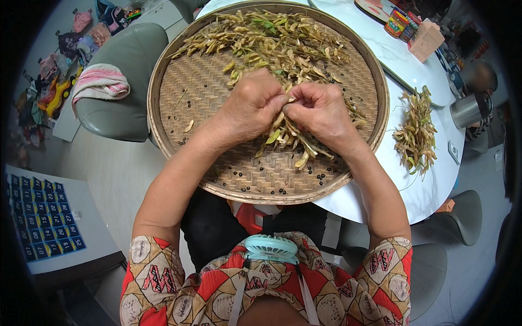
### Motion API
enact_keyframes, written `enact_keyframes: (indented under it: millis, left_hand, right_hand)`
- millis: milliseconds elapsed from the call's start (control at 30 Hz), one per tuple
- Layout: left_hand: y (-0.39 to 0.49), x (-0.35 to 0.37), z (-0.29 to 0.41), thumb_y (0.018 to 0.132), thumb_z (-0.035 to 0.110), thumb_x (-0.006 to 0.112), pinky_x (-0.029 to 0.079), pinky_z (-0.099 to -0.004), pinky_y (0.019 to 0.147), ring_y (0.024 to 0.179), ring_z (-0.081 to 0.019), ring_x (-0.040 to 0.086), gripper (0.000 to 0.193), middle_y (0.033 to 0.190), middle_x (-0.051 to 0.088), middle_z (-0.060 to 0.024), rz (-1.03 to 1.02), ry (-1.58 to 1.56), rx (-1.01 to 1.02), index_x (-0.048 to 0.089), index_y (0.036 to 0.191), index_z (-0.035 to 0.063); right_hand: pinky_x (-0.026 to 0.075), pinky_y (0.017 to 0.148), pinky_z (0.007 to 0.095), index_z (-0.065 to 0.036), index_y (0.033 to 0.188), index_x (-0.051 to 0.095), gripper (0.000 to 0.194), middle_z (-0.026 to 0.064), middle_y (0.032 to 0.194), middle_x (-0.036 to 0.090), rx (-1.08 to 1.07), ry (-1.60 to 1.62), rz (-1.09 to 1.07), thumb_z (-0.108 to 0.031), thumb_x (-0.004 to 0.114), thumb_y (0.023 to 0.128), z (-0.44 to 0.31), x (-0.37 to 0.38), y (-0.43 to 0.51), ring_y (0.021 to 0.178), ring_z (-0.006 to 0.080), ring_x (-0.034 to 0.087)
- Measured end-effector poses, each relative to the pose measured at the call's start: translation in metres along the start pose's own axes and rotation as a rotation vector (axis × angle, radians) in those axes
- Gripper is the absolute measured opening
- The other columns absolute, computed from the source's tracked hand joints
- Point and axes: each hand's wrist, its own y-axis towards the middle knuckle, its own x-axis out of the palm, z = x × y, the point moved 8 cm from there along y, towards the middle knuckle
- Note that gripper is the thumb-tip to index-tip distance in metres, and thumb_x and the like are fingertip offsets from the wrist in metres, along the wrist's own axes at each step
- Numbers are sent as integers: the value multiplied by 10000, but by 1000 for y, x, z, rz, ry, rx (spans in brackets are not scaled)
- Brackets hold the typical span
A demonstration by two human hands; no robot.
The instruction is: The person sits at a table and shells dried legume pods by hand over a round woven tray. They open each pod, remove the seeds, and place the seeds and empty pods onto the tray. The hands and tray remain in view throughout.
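Note:
My left hand (256, 102) and my right hand (320, 110) meet over a round woven bamboo tray (187, 87), their fingertips pinching a small pale bean pod (290, 99) between them. Dry stalks with tan and yellowish pods (281, 136) lie under and below the hands. A larger heap of dried bean plants (261, 36) covers the tray's far part, with a few green leaves in it. Loose black beans (240, 189) are scattered over the weave, mostly near the close rim and at the left. One loose pod (189, 126) rests at the left.
The tray overhangs the near edge of a white marbled round table (428, 195). At the right lie another bunch of dried bean plants (416, 130), a metal pitcher (471, 110), jars (396, 23) and a carton (426, 39). A chair (118, 114) with a towel (102, 83) stands left. A person (481, 81) is at the far right.

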Motion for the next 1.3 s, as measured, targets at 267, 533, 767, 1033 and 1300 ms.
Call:
enact_keyframes:
  millis: [267, 533, 767, 1033, 1300]
  left_hand:
    - [-1, -15, -4, 814, 18, 617, 394, -315, 591, 638, -207, 479, 92, 656, 507, -82, 118, 50, -28, 568, 744, -17]
    - [1, -25, 1, 810, 16, 615, 394, -318, 594, 636, -206, 475, 87, 659, 522, -81, 192, 127, 65, 574, 749, -30]
    - [-3, -28, -9, 797, 42, 653, 425, -281, 588, 659, -155, 525, 73, 717, 563, -66, 238, -61, -143, 631, 824, -23]
    - [0, -41, 13, 632, 63, 698, 418, -326, 689, 754, -194, 495, 195, 739, 559, -49, 358, 136, 136, 558, 766, 41]
    - [-7, -45, -19, 686, 187, 708, 431, -279, 594, 669, -134, 510, 223, 699, 538, -20, 481, -72, -236, 570, 736, 18]
  right_hand:
    - [450, 450, 238, 51, 790, 651, 156, 60, 660, 628, 268, 186, 99, -34, 520, 788, 27, -14, 1, 529, 99, 582]
    - [379, 507, 233, 14, 686, 679, 259, -8, 590, 571, 322, 160, -65, -232, 662, 764, 30, -2, -1, 550, 54, 483]
    - [377, 509, 231, 24, 704, 648, 165, -3, 597, 572, 248, 226, -140, -140, 645, 721, 20, 4, -3, 539, 61, 471]
    - [384, 459, 242, 55, 743, 625, 138, 5, 596, 564, 121, 118, 30, -82, 605, 735, 8, -7, -3, 521, 60, 479]
    - [445, 469, 295, 68, 777, 586, 134, 107, 595, 569, -209, -197, 223, -48, 617, 718, -14, -12, -6, 515, 153, 554]
